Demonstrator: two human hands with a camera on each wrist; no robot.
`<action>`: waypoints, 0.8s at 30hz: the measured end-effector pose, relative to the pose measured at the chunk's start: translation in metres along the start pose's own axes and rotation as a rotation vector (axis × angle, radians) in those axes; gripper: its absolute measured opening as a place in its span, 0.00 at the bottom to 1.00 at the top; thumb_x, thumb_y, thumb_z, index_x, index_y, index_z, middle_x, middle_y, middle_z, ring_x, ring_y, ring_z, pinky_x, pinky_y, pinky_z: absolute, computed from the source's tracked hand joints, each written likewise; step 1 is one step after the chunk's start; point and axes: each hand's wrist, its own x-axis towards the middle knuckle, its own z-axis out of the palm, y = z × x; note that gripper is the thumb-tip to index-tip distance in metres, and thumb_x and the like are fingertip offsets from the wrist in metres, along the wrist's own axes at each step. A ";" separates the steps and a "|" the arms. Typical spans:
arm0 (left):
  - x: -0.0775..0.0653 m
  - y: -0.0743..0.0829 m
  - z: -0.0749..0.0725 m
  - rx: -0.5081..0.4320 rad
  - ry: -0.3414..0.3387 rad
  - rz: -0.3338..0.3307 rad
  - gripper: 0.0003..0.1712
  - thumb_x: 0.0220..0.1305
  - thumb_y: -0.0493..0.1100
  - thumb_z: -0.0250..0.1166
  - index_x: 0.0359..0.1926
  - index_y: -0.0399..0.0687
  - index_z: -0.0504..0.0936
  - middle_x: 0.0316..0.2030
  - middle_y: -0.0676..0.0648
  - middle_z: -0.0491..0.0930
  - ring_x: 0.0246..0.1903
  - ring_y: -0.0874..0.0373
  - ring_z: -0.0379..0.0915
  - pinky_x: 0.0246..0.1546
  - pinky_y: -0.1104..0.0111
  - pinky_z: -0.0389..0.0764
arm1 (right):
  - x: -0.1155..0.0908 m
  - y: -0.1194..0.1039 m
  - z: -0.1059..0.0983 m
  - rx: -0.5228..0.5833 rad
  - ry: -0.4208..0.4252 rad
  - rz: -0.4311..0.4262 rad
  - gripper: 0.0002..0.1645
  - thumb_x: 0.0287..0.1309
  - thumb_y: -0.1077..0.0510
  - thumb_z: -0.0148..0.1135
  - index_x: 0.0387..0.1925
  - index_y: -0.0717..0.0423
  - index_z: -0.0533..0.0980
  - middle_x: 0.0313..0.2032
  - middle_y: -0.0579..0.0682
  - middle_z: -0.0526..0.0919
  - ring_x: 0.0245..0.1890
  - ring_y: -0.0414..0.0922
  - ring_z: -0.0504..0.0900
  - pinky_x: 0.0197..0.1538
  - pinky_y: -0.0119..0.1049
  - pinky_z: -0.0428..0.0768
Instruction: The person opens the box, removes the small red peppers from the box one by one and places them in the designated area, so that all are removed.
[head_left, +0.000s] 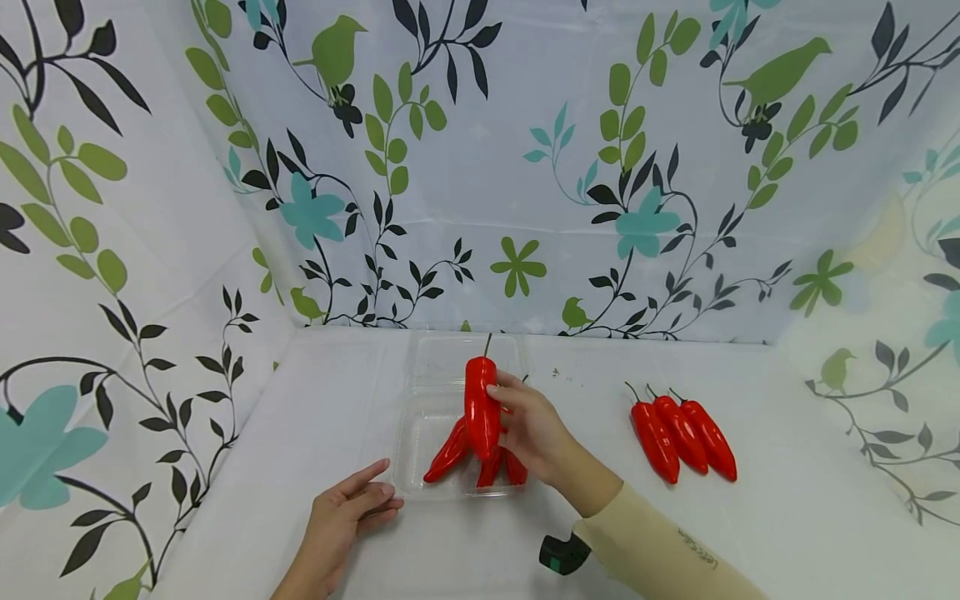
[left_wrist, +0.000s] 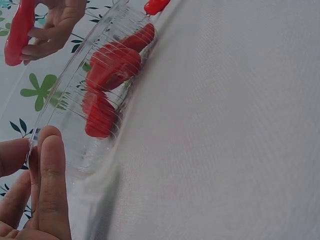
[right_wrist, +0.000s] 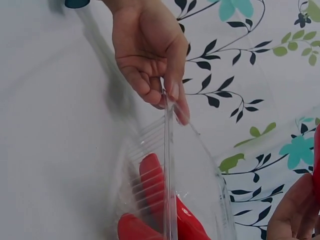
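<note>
My right hand (head_left: 534, 429) grips a red chili pepper (head_left: 480, 398) with its green stem pointing up, held above a clear plastic container (head_left: 407, 450). Inside the container lie several more red peppers (head_left: 448, 454), partly hidden behind the held one. At the container's near left corner is my left hand (head_left: 347, 515). Its thumb and fingertips (right_wrist: 172, 90) pinch the rim (right_wrist: 170, 165) there in the right wrist view. The left wrist view shows the peppers (left_wrist: 107, 70) through the ribbed wall, with the right hand (left_wrist: 57, 30) and its pepper (left_wrist: 19, 32) beyond the rim.
Three red peppers (head_left: 681, 437) lie side by side on the white tabletop (head_left: 757, 400), right of the container. The clear lid (head_left: 442, 358) spreads open behind it. A black device (head_left: 564, 554) sits by the right sleeve. Leaf-patterned cloth (head_left: 480, 200) stands behind the table.
</note>
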 end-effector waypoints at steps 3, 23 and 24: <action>0.000 0.000 0.000 0.000 0.000 -0.004 0.26 0.68 0.30 0.63 0.66 0.33 0.75 0.40 0.37 0.84 0.38 0.47 0.86 0.43 0.63 0.88 | -0.003 -0.004 -0.006 -0.002 0.024 -0.015 0.36 0.68 0.53 0.57 0.74 0.51 0.59 0.68 0.57 0.66 0.65 0.56 0.67 0.60 0.46 0.80; 0.001 0.002 0.001 0.001 0.014 -0.018 0.26 0.67 0.31 0.64 0.66 0.35 0.75 0.40 0.37 0.84 0.37 0.48 0.86 0.42 0.62 0.88 | -0.028 -0.036 -0.061 0.018 0.100 -0.068 0.37 0.71 0.56 0.54 0.76 0.49 0.54 0.71 0.53 0.62 0.69 0.54 0.61 0.60 0.44 0.79; 0.001 0.002 0.001 0.001 0.013 -0.019 0.26 0.67 0.31 0.64 0.66 0.35 0.75 0.40 0.37 0.84 0.37 0.48 0.86 0.42 0.62 0.88 | -0.028 -0.037 -0.063 0.011 0.104 -0.071 0.37 0.71 0.56 0.54 0.77 0.49 0.54 0.71 0.53 0.61 0.69 0.54 0.61 0.60 0.44 0.79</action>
